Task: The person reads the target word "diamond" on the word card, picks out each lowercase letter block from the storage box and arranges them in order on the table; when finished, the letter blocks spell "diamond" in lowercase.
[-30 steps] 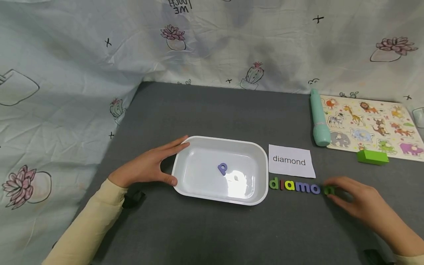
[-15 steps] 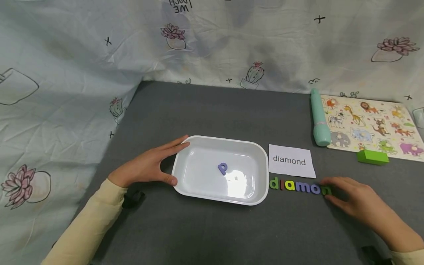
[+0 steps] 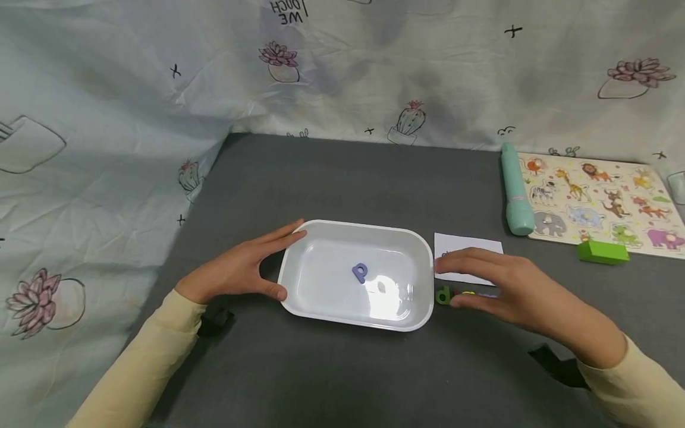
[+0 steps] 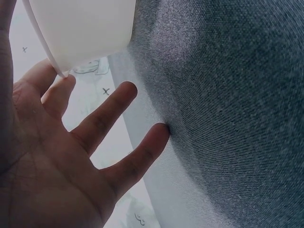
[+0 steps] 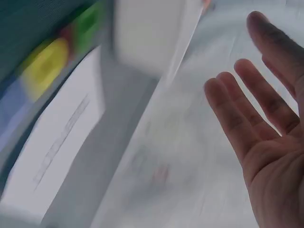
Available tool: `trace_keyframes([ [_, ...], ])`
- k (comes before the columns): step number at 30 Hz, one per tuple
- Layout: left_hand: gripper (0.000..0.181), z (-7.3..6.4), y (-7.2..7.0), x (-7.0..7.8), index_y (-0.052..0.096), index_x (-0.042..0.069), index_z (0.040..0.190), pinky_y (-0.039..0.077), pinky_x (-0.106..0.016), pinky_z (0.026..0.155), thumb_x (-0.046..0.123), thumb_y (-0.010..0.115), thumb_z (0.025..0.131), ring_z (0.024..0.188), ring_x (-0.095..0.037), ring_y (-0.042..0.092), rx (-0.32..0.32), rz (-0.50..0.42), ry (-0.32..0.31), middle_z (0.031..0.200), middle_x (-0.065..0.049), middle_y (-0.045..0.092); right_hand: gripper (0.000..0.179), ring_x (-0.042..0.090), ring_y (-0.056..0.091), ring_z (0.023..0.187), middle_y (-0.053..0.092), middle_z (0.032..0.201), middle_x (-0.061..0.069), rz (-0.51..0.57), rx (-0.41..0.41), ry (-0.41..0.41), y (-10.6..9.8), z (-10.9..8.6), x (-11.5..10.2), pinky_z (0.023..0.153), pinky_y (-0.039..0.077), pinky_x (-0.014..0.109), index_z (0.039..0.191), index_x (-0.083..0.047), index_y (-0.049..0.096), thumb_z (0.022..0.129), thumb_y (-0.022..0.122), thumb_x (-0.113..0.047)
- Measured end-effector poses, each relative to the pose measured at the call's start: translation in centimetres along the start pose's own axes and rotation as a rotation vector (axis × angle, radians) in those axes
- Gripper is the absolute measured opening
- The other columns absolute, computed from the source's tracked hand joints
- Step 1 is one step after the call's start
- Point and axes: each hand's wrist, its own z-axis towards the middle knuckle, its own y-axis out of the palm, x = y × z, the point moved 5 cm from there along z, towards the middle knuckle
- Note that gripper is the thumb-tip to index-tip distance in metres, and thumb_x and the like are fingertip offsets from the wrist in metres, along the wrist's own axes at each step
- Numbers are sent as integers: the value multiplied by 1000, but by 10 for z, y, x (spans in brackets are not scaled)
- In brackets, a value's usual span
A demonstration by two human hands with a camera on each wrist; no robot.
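Observation:
A white tray (image 3: 369,225) lies in the middle of the head view, with one purple letter p (image 3: 360,273) inside it. My left hand (image 3: 238,267) rests at its left end, thumb and extended fingers touching the rim; the left wrist view shows two other fingers stretched out below. Just right of the tray, my right hand (image 3: 514,291) hovers with fingers spread, holding nothing. It covers most of a row of coloured letters, leaving the green d (image 3: 443,295) plainly visible. A white word card (image 3: 464,242) lies partly behind that hand. The yellow letter (image 5: 47,64) is blurred in the right wrist view.
At the right back lies an animal puzzle board (image 3: 580,202). A teal bottle-shaped thing (image 3: 517,193) lies along its left edge. A green block (image 3: 603,252) sits at its front. Patterned white cloth (image 3: 342,77) rises behind the grey surface (image 3: 321,380).
My right hand let go of the green n at the row's right end, then moved left over the letters and card. My left hand and the tray stayed put.

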Motion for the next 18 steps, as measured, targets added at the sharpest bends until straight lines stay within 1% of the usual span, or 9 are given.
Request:
trace_keyframes([
  [2, 109, 0, -1, 1, 22, 35, 163, 35, -50, 110, 56, 83, 75, 150, -17, 24, -1, 7, 7, 168, 16, 7, 46, 12, 60, 121, 64, 133, -5, 60, -69, -80, 17, 24, -4, 93, 47, 19, 134, -19, 65, 93, 74, -37],
  [5, 109, 1, 0, 2, 21, 36, 163, 35, -48, 111, 58, 83, 75, 151, -14, 22, -4, -6, 3, 168, 17, 6, 56, 15, 54, 129, 61, 138, -5, 123, -229, -114, 43, 53, -3, 99, 47, 29, 137, -19, 63, 85, 85, -17],
  [6, 109, 1, 0, 2, 21, 37, 163, 35, -48, 111, 57, 83, 75, 151, -14, 22, -5, -16, -1, 168, 18, 6, 58, 15, 52, 132, 60, 139, -6, 130, -283, -118, 52, 61, -2, 102, 46, 31, 137, -19, 63, 84, 85, -13],
  [8, 110, 2, 0, 2, 21, 37, 163, 35, -48, 111, 58, 83, 75, 150, -13, 22, -7, -28, -5, 168, 19, 7, 56, 15, 48, 137, 58, 141, -9, 139, -385, -125, 69, 74, 2, 108, 41, 33, 137, -20, 63, 86, 84, -12],
  [11, 110, 2, 0, 2, 21, 36, 163, 36, -48, 110, 58, 83, 75, 150, -14, 24, -11, -30, -8, 168, 19, 7, 53, 16, 43, 141, 57, 140, -16, 146, -507, -155, 90, 88, 8, 114, 32, 31, 137, -22, 64, 89, 80, -9],
  [13, 110, 2, 0, 2, 22, 36, 163, 36, -49, 109, 55, 84, 74, 150, -15, 25, -11, -24, -8, 168, 19, 7, 51, 18, 42, 142, 58, 138, -17, 153, -563, -181, 100, 95, 11, 115, 30, 30, 136, -20, 65, 90, 77, -4],
  [15, 110, 1, 0, 1, 22, 36, 163, 36, -49, 109, 52, 86, 75, 150, -16, 25, -9, -19, -13, 168, 19, 7, 49, 20, 43, 141, 60, 136, -17, 158, -605, -192, 109, 100, 14, 114, 30, 30, 134, -19, 67, 90, 72, 3],
  [17, 110, 0, -1, 1, 22, 36, 163, 36, -49, 109, 49, 87, 75, 150, -16, 25, -8, -18, -19, 168, 19, 7, 50, 21, 47, 138, 63, 132, -16, 143, -627, -208, 114, 104, 16, 112, 34, 30, 130, -19, 69, 89, 68, 9],
  [18, 111, -1, -1, 0, 22, 36, 163, 36, -50, 109, 47, 88, 75, 150, -16, 25, -8, -21, -22, 168, 19, 7, 49, 21, 50, 135, 64, 129, -15, 126, -624, -230, 116, 106, 16, 111, 36, 30, 128, -19, 70, 89, 66, 11],
])
